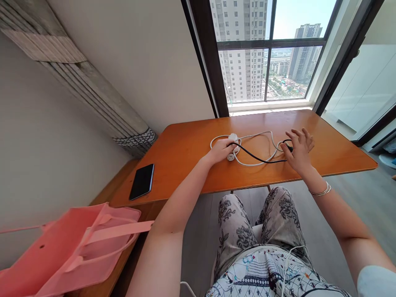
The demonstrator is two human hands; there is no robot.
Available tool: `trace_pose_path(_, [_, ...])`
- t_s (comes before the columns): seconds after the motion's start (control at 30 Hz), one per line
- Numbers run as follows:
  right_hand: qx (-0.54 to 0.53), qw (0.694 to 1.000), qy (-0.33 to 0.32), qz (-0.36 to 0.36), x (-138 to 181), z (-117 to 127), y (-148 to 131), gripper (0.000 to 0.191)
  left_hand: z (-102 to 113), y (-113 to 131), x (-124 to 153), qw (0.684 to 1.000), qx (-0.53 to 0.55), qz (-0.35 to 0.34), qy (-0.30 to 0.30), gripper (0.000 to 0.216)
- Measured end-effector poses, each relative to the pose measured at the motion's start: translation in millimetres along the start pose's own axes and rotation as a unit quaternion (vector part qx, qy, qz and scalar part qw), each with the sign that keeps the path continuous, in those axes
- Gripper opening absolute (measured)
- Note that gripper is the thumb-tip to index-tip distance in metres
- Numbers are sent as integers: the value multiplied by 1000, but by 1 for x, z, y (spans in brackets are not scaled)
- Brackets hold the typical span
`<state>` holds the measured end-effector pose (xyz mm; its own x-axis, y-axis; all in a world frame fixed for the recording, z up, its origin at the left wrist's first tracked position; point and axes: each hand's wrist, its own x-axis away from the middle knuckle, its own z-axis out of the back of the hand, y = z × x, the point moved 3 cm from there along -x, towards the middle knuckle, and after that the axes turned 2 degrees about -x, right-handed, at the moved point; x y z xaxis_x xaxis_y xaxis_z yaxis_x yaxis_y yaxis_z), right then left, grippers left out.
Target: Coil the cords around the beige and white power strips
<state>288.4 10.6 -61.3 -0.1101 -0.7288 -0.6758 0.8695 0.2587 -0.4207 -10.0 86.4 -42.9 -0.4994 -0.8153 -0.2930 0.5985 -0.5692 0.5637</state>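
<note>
My left hand is closed around one end of a black cable, right beside a white power strip on the desk. The fingers partly cover the strip. From there the black cable crosses to the right, over the strip's white cord, and passes under my right hand. That hand is open, its fingers spread and raised, with a dark end or loop of the cable by the thumb. Whether the thumb presses on it is hard to see.
An orange-brown wooden desk stands before a window. A dark-screened tablet or phone lies at its left. A pink bag is at lower left, near my left arm. My legs are below the desk's front edge.
</note>
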Motion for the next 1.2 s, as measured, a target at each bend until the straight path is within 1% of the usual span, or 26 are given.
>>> trace_pose_path(0.03, [-27,997,-59,43,2,-1,-15,41,4,5,0,1000,20,7,20,31])
trace_pose_path(0.07, [-60,988,-120,82,5,-2,-29,38,8,10,0,999,37,13,35,32])
trace_pose_path(0.13, [-119,956,-230,135,8,-4,-53,35,14,20,0,996,58,20,58,33])
trace_pose_path(0.2, [-164,924,-317,141,9,-7,-67,33,19,28,0,993,84,25,74,34])
trace_pose_path(0.23, [-187,913,-339,130,8,-8,-70,33,22,30,1,991,106,30,79,35])
trace_pose_path(0.27, [-212,907,-344,115,6,-9,-72,34,25,32,1,987,135,39,82,35])
trace_pose_path(0.3, [-239,908,-329,98,2,-10,-72,34,27,33,2,981,169,51,81,36])
trace_pose_path(0.37, [-295,919,-252,68,-8,-8,-69,32,33,35,4,966,237,76,65,37])
trace_pose_path(0.43, [-350,921,-167,37,-19,-6,-63,30,39,40,8,949,302,83,38,37])
trace_pose_path(0.5, [-392,913,-110,9,-31,-5,-57,30,43,49,12,928,366,74,1,39])
trace_pose_path(0.57, [-399,914,-77,-4,-40,-7,-53,28,45,61,15,901,428,61,-29,42])
trace_pose_path(0.63, [-374,926,-62,-6,-46,-12,-49,27,46,73,18,872,484,58,-37,46])
trace_pose_path(0.67, [-357,932,-64,-4,-47,-16,-47,27,46,78,19,857,511,63,-26,47])
trace_pose_path(0.73, [-325,942,-80,-2,-45,-27,-43,30,48,85,20,823,564,74,18,48])
trace_pose_path(0.8, [-285,953,-104,8,-38,-38,-41,33,50,90,20,787,607,74,75,46])
trace_pose_path(0.87, [-222,964,-139,32,-29,-45,-43,37,50,92,19,765,631,60,119,44])
trace_pose_path(0.9, [-183,969,-161,46,-24,-46,-46,40,49,93,18,762,633,53,130,43])
trace_pose_path(0.93, [-140,971,-186,59,-19,-45,-51,43,47,93,16,765,628,44,135,42])
trace_pose_path(1.0, [-48,968,-236,76,-11,-37,-65,47,40,93,14,788,601,18,129,40])
trace_pose_path(1.1, [89,944,-302,97,-2,-21,-87,51,29,91,10,836,534,-33,123,39])
trace_pose_path(1.2, [192,916,-323,139,2,-7,-104,52,20,88,6,875,463,-64,126,40])
